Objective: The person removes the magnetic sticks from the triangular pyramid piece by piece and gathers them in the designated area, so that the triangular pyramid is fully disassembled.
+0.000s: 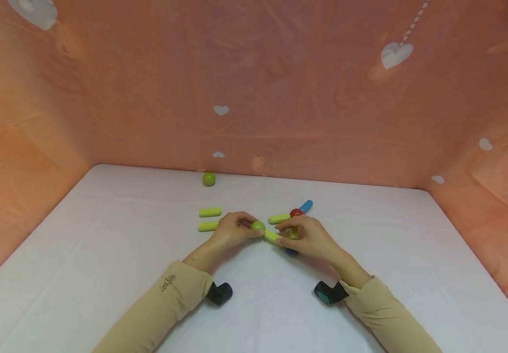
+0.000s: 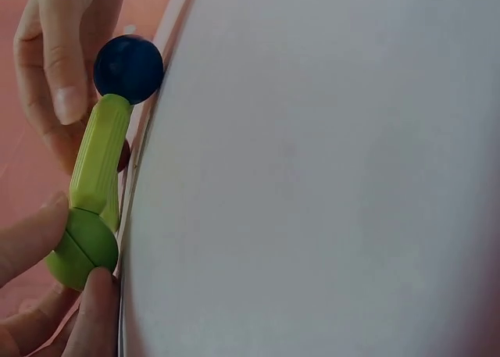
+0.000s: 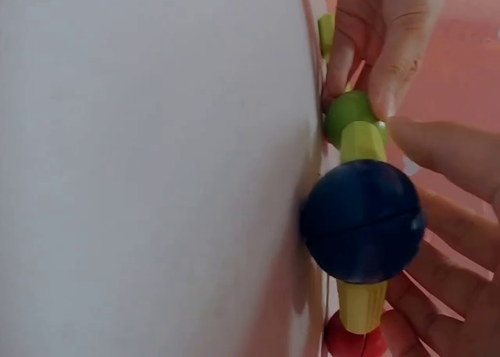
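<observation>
Currently, two yellow-green rounded sticks [image 1: 210, 212] lie on the white-covered table [image 1: 117, 235] just beside my left hand [image 1: 233, 230], whose thumb and fingers pinch a glossy green ball [image 1: 257, 225]. From it a ridged yellow-green rod [image 2: 100, 154] reaches a dark-blue ball [image 3: 363, 221]; my right hand [image 1: 310, 237] curves beside this, whether gripping anything I cannot tell.

A far ball [image 1: 209, 179] lies on the table [image 1: 126, 235] near its back edge. Before it, a back rod [image 1: 210, 212] lies behind a front rod [image 1: 207, 226], both left of the left hand [image 1: 232, 229]. Between this hand and the right hand [image 1: 311, 239], a middle rod [image 1: 272, 236] runs from the held ball [image 2: 82, 250], left, to the corner ball [image 3: 363, 221], right. Behind the corner ball lies the rear ball [image 1: 296, 212], with a side rod [image 1: 279, 218] left and an outer rod [image 1: 307, 206] behind-right.
</observation>
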### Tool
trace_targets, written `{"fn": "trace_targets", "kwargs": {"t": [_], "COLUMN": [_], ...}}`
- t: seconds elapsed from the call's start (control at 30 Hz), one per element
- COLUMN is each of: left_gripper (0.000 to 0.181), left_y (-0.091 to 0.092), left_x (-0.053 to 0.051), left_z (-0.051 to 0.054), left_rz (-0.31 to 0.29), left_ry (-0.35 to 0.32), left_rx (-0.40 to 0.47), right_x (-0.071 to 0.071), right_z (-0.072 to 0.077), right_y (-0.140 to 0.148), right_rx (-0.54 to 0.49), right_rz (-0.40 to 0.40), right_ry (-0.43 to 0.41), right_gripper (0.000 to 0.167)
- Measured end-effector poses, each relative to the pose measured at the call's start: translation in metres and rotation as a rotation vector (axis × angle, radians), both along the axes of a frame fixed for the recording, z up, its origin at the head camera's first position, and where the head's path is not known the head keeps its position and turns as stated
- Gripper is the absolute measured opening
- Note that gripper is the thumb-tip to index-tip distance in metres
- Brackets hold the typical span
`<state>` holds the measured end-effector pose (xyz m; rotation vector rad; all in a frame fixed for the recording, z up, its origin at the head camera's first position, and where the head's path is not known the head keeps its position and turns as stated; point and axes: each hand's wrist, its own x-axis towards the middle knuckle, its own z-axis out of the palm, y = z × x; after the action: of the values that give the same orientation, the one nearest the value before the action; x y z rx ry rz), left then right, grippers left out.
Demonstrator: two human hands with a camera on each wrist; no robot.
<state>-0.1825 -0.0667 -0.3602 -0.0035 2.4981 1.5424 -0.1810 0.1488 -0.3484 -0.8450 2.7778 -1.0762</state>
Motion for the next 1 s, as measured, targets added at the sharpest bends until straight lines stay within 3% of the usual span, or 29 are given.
{"fn": "trace_targets", "kwargs": {"t": [0.37,1.0], "left_gripper": [0.031,0.029], "left_y": [-0.0007,-0.0037], "left_x": [-0.0021,-0.0030], "left_z": [-0.0031,-0.0020], "left_rz": [-0.001,-0.061], "left_ry": [0.002,-0.034], "left_rx": [-0.026,0.006], "right_x": [-0.0048,0.0021], "right_z": [-0.0042,-0.0056], "right_y": [-0.0023,0.0025], "right_rx": [0.044,0.031], "right_rz": [0.081,0.083], "right_ry": [0.048,0.091], "right_gripper": [0.026,0.022]}}
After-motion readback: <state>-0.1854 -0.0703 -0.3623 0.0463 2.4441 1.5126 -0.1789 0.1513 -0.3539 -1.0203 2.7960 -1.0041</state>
